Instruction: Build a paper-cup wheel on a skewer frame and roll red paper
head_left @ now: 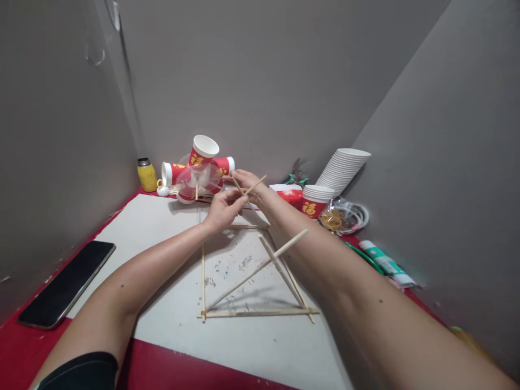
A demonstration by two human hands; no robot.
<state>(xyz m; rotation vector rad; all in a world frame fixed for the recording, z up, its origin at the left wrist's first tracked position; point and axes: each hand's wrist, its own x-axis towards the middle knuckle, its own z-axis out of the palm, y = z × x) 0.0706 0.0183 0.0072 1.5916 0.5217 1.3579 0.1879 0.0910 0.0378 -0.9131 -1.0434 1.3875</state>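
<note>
White board (pixel 162 233): left hand (pixel 222 210), right hand (pixel 248 181) grip crossed sticks (pixel 255 184) (at frame (pixel 252 312) apex).

White flat board (pixel 162 227): on the red surface (pixel 16 346), centre.
Pale wooden stick frame (pixel 252 312): on the board, base near, apex far. The left hand (pixel 222 208) and right hand (pixel 247 181) meet at the apex.
Black slab phone (pixel 67 284): left of the board, near.
Yellow lidded jar (pixel 147 175): far left.
Red-and-white paper-cup cluster (pixel 199 170): right of the jar.
Short stack of red paper cups (pixel 314 201): far right.
Leaning stack of white paper cups (pixel 341 168): behind the short stack.
Clear bag of rubber bands (pixel 343 216): right of the short stack.
White-and-green tube (pixel 385 264): nearer than the bag.
</note>
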